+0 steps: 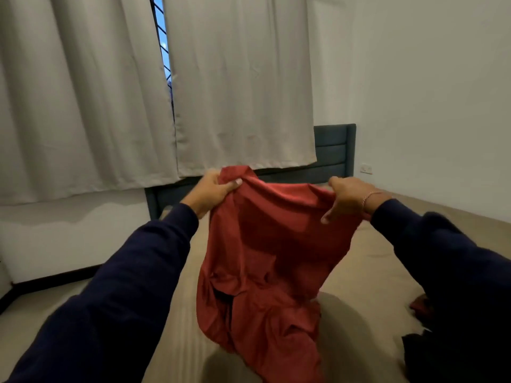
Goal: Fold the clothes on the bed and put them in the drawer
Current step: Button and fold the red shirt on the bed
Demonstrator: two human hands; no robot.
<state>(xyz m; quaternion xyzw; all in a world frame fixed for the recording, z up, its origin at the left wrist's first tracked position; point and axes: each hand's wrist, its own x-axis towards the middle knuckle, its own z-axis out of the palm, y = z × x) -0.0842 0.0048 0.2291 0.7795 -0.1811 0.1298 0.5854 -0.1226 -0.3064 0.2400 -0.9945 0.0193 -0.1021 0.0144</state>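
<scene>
A red garment [265, 261] hangs in the air in front of me over the bed [367, 272], its lower part bunched and trailing toward the beige sheet. My left hand [214, 189] grips its upper left edge. My right hand [345, 197], with a bracelet on the wrist, grips the upper right edge. Both arms are in dark blue sleeves and stretched forward. The cloth is spread between the two hands.
More clothes, a reddish piece [420, 305] and a dark one [417, 352], lie at the right edge of the bed. A dark headboard [331, 150] stands behind, under grey curtains [237, 87]. A white wall [431, 92] runs along the right.
</scene>
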